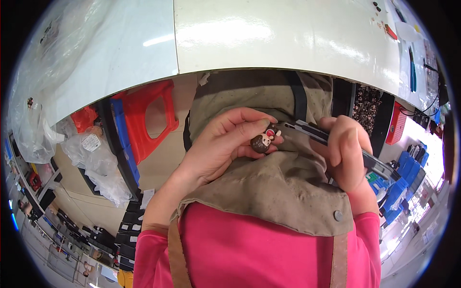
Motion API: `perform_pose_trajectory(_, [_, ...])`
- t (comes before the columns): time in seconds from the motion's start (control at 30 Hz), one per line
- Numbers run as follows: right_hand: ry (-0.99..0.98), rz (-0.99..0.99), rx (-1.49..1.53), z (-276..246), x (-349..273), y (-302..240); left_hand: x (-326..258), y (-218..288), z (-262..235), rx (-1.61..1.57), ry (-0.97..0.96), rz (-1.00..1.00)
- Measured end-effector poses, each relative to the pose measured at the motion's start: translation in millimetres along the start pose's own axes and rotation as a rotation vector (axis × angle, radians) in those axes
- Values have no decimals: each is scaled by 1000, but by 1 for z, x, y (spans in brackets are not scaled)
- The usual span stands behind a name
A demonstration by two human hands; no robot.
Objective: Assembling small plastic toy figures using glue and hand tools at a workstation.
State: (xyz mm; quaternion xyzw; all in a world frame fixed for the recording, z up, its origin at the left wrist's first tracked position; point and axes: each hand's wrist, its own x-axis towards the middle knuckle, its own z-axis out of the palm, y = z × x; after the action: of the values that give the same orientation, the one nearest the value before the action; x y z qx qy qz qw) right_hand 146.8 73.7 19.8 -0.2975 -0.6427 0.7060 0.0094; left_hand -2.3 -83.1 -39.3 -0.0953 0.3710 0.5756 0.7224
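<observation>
In left hand (pixel 223 137): pinching small brown-haired figurine (pixel 261 141) between thumb and fingers, head end toward wearer. In right hand (pixel 348 149): gripping utility knife (pixel 309 132), fingers wrapped round handle, blade end aimed left at figurine. Just beside it at the tip; can't tell if touching.

Directly under both grips: olive apron (pixel 283 177), creased across lap. Nearer the body from there: pink top (pixel 259 245).

Past right grip: heap of small dark and pinkish pieces (pixel 367 113), then red box (pixel 396 126). Right of and behind right grip: blue bins (pixel 397 193).

Well left of left grip: red stool-like plastic piece (pixel 137 115), then clear plastic bag (pixel 109 175).

Ahead of both grips: pale glossy tabletop (pixel 288 53). At its far right: blue-handled tool (pixel 412 72) and small red piece (pixel 391 32).
</observation>
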Motion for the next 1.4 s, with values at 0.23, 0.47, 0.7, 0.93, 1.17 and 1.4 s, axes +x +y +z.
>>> perform_pose_trajectory(0.23, [-181, -364, -359, 0, 19, -1, -1, -1, 1, 46, 9, 0])
perform_pose_trajectory(0.47, [-308, -460, -463, 0, 30, -9, 0, -1, 0, 62, 0, -13])
perform_pose_trajectory(0.7, [-435, -413, -474, -8, 34, -17, 2, -2, -1, 65, -12, -16])
perform_pose_trajectory(0.93, [-438, -419, -478, -7, 34, -15, 2, -2, 0, 42, -4, -30])
perform_pose_trajectory(1.17, [-450, -448, -577, -6, 34, -16, 3, -3, -1, 42, 2, -19])
perform_pose_trajectory(1.4, [-460, -526, -711, -3, 35, -19, 5, -6, -2, 36, 5, -10])
